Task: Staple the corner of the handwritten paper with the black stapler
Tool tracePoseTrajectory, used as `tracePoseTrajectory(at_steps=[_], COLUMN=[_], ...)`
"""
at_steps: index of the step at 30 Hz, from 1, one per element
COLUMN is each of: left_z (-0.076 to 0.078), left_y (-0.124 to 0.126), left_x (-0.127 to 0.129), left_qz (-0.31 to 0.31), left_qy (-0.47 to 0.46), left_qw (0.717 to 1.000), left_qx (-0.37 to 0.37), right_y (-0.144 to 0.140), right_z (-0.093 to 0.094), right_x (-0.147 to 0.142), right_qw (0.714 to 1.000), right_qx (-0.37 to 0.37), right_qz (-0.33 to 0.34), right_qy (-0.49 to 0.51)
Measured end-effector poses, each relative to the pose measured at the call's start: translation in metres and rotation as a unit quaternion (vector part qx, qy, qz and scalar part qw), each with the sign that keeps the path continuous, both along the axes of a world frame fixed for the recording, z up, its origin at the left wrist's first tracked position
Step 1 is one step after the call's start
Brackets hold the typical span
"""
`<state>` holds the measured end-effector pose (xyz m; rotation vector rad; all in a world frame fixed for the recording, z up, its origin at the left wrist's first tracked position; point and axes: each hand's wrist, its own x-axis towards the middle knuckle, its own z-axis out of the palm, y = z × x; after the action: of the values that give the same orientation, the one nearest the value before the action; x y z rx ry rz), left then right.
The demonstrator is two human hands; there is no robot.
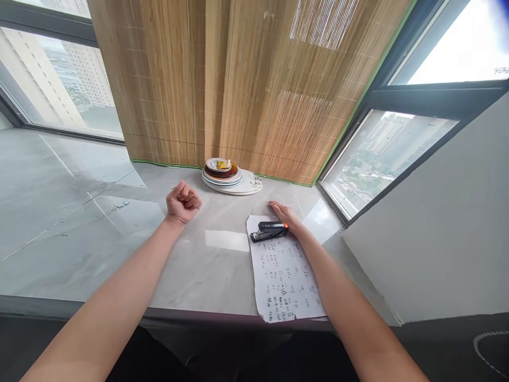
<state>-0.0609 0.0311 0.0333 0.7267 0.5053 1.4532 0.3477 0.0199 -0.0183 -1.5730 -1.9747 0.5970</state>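
My left hand (183,203) rests on the grey marbled surface, its fingers curled into a fist with nothing showing in it. On the right, my right hand (284,213) lies edge-down with fingers stretched out, at the upper right part of a handwritten paper sheet (278,281). A black stapler (270,231) with an orange spot at its right end lies across the top of the sheet, close beside the right wrist. Whether the wrist touches it I cannot tell. My right forearm covers the sheet's right edge.
Behind the hands, a stack of plates (222,180) stands against a bamboo blind (222,79), with a small yellow packet (223,164) on top. Windows flank the blind. A white wall (437,228) rises at right. The surface's front edge (207,313) runs below the forearms.
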Motion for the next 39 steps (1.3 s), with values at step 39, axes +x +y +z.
tracePoseTrajectory(at_steps=[39], left_z=[-0.048], left_y=[-0.003], left_x=[0.055], left_qz=[-0.062], left_qy=[0.724], left_qw=[0.580], left_qx=[0.368], right_y=[0.000], right_z=[0.009], right_x=[-0.061], right_qw=[0.988], right_qx=[0.138], right_qz=[-0.057], right_qy=[0.029])
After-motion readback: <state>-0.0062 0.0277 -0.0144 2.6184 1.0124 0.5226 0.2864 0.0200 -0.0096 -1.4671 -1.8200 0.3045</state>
